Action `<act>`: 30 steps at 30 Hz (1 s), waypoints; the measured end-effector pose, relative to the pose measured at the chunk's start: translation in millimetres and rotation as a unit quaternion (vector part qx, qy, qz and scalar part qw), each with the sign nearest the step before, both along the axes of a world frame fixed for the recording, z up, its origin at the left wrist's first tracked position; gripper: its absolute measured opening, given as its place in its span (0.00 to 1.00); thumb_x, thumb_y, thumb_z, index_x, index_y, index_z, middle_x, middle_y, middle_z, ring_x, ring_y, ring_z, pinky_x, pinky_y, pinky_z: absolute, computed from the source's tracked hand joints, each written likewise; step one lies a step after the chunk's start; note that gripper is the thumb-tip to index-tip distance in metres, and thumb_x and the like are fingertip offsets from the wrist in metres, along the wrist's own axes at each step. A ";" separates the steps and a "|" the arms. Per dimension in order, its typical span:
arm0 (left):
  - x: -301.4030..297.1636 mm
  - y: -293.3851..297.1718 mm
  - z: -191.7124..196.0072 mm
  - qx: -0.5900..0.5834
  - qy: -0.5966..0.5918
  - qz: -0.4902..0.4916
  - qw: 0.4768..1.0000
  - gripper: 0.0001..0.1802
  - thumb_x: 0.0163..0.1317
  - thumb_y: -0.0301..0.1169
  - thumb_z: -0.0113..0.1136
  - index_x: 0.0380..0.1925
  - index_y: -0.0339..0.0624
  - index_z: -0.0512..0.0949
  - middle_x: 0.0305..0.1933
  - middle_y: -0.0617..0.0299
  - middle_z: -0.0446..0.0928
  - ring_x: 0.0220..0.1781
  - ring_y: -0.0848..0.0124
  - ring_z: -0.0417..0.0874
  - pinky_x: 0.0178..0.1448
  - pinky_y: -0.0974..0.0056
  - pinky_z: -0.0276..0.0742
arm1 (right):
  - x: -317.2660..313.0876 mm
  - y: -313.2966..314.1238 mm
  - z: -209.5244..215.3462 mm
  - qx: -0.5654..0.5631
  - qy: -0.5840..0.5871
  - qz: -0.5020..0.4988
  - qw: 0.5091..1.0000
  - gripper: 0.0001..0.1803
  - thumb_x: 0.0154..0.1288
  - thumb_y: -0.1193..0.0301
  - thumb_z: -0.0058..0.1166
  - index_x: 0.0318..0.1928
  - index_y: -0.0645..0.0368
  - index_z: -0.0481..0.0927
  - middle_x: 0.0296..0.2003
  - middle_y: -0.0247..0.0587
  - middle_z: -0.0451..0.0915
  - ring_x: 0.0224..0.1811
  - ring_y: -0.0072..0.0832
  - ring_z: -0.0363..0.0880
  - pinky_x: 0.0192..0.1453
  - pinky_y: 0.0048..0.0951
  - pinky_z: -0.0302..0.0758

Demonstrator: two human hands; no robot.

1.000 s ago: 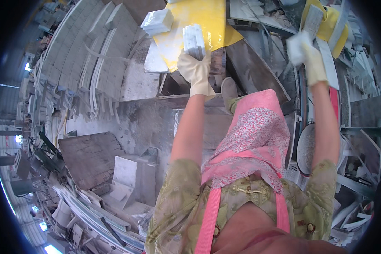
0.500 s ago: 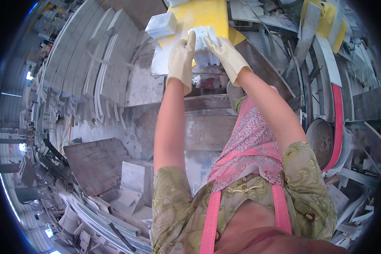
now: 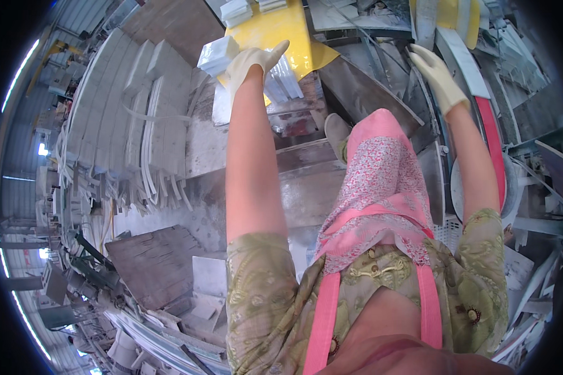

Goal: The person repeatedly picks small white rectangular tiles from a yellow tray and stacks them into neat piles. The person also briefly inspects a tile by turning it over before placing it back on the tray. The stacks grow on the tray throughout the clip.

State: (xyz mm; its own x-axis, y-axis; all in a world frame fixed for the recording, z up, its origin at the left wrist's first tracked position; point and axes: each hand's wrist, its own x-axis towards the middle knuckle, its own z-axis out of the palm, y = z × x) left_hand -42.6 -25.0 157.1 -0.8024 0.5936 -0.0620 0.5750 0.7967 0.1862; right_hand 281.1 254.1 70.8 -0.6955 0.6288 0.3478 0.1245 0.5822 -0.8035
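Dusty stone workshop, grey concrete floor (image 3: 169, 156) covered in pale powder. Stacks of white slabs (image 3: 122, 119) lean in rows on left. Dark wooden board (image 3: 156, 262) lies lower left among offcuts. Daylight glares through openings (image 3: 42, 149) along left edge, metal roof overhead.

One camera only, worn on the head and looking steeply down the person's own front, so the pink apron (image 3: 381, 206) fills the lower middle. Both forearms run up from the lower edge toward the yellow table (image 3: 281, 31) at the top. The wide fisheye bends the stacked white slabs (image 3: 125, 119) at left
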 end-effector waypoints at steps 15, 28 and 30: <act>6.4 -13.3 24.9 -0.005 -0.140 0.026 0.990 0.55 0.59 0.78 0.45 0.63 0.36 0.76 0.55 0.48 0.82 0.51 0.59 0.85 0.51 0.60 0.79 | 201.1 -2.9 -2.8 -0.028 0.082 -0.262 0.961 0.23 0.80 0.63 0.47 0.65 0.66 0.76 0.63 0.45 0.78 0.69 0.30 0.73 0.74 0.30 0.63; -5.4 27.0 7.7 -0.223 -0.288 0.170 0.916 0.45 0.62 0.65 0.59 0.67 0.39 0.73 0.63 0.52 0.78 0.64 0.61 0.78 0.63 0.54 0.76 | 0.0 -48.8 -77.2 -0.373 0.078 0.112 0.918 0.20 0.76 0.71 0.53 0.63 0.69 0.77 0.59 0.49 0.81 0.64 0.31 0.78 0.70 0.29 0.69; -3.0 27.6 4.6 -0.218 -0.291 0.188 0.912 0.44 0.62 0.62 0.60 0.68 0.39 0.72 0.62 0.53 0.79 0.63 0.62 0.79 0.61 0.57 0.77 | -15.4 -52.5 -72.1 -0.386 0.038 0.142 0.911 0.20 0.76 0.72 0.52 0.63 0.69 0.77 0.59 0.49 0.82 0.64 0.31 0.78 0.69 0.29 0.69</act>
